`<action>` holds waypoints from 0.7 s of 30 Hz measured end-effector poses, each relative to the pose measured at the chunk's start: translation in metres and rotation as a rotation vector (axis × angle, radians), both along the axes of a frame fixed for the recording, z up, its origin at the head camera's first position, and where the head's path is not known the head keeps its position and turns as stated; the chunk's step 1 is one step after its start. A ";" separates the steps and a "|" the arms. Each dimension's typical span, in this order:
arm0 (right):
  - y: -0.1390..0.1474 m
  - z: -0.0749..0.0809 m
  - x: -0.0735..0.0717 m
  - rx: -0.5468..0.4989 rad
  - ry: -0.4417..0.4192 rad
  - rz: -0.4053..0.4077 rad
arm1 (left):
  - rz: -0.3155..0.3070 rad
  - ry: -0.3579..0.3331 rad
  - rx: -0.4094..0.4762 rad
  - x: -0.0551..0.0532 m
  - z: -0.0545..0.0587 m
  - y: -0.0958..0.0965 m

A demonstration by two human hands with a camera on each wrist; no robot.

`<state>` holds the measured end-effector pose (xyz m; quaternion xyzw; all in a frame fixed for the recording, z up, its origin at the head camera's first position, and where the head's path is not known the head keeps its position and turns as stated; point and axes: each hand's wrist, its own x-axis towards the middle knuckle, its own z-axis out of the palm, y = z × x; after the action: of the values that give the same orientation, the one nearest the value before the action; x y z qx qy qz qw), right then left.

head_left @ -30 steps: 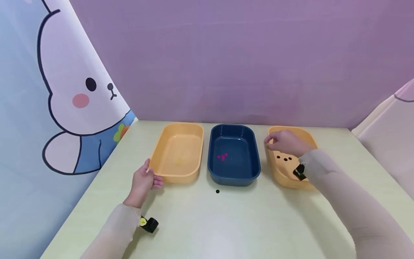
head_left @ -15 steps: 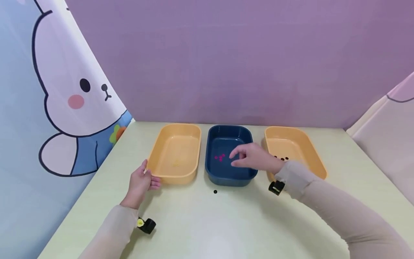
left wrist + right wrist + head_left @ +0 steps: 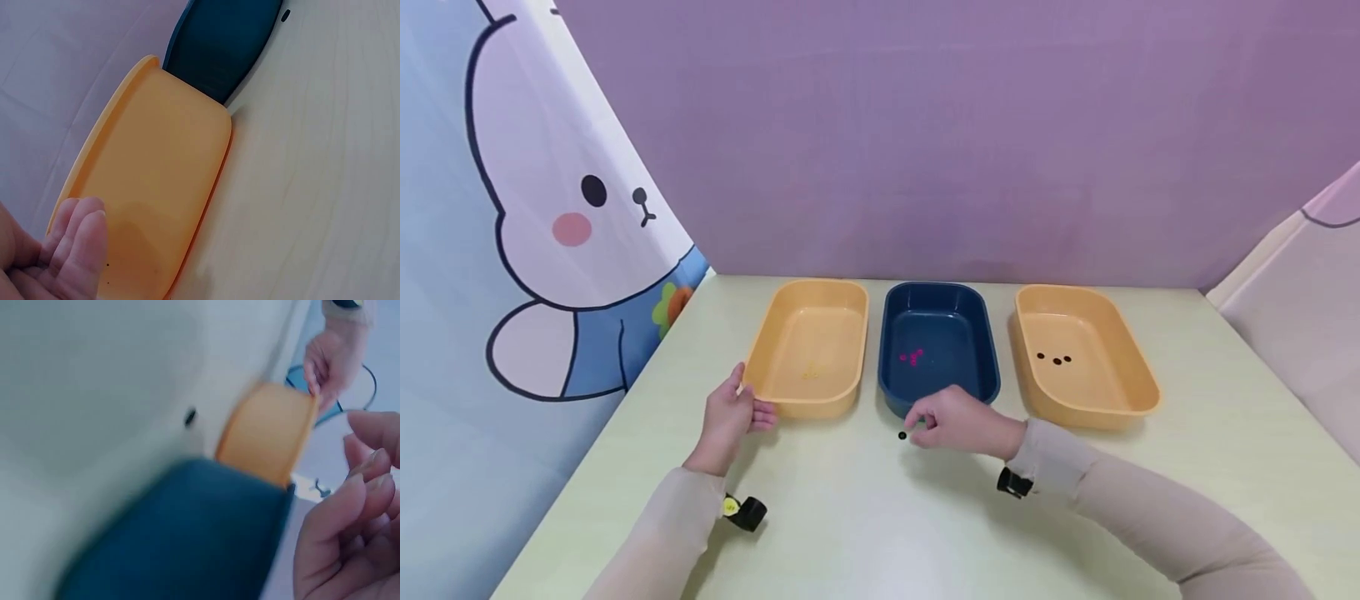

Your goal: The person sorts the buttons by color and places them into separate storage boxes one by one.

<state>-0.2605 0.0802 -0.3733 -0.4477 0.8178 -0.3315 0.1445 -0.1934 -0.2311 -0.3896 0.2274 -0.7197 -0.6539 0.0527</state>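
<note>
My left hand [image 3: 727, 425] rests with extended fingers at the near left corner of the left orange tray [image 3: 816, 409]. In the left wrist view, its fingers [image 3: 87, 240] lie against the tray's side wall. My right hand [image 3: 962, 423] hovers at the front edge of the dark blue tray [image 3: 951, 333], thumb and forefinger apart and holding nothing. Just left of those fingertips, a small black ring-like piece [image 3: 902, 435] lies on the table. Several small pink rings [image 3: 913, 357] are in the blue tray. Tiny yellow pieces [image 3: 809, 373] lie in the left tray, faint against its floor.
The right orange tray [image 3: 1090, 415] bears three small black pieces [image 3: 1057, 361]. All three trays stand in a row on the pale table [image 3: 850, 517], before a purple cloth backdrop [image 3: 925, 150]. A cartoon-printed curtain [image 3: 550, 275] hangs at the left.
My right hand has moved left from above the right orange tray, across the blue tray, and down to beside the black piece on the table. My left hand stays at its tray.
</note>
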 end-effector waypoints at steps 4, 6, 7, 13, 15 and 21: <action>-0.007 -0.014 0.006 0.046 -0.020 -0.021 | 0.002 -0.007 0.008 0.002 -0.001 0.001; -0.008 -0.019 0.008 0.077 -0.039 -0.021 | 0.000 -0.010 0.012 0.003 -0.002 0.001; -0.009 -0.021 0.009 0.093 -0.071 -0.026 | -0.004 -0.004 0.016 0.004 -0.002 0.001; -0.007 -0.023 0.010 0.164 -0.312 -0.067 | -0.024 0.010 -0.010 0.007 0.003 -0.001; -0.007 -0.025 0.010 0.177 -0.350 -0.073 | -0.020 0.003 -0.020 0.007 0.006 -0.002; -0.005 -0.033 0.012 0.201 -0.429 -0.104 | -0.023 -0.012 0.004 0.008 0.005 -0.002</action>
<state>-0.2489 0.0748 -0.4067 -0.3076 0.8194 -0.3427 0.3414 -0.1851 -0.2334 -0.3845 0.2229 -0.7214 -0.6544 0.0405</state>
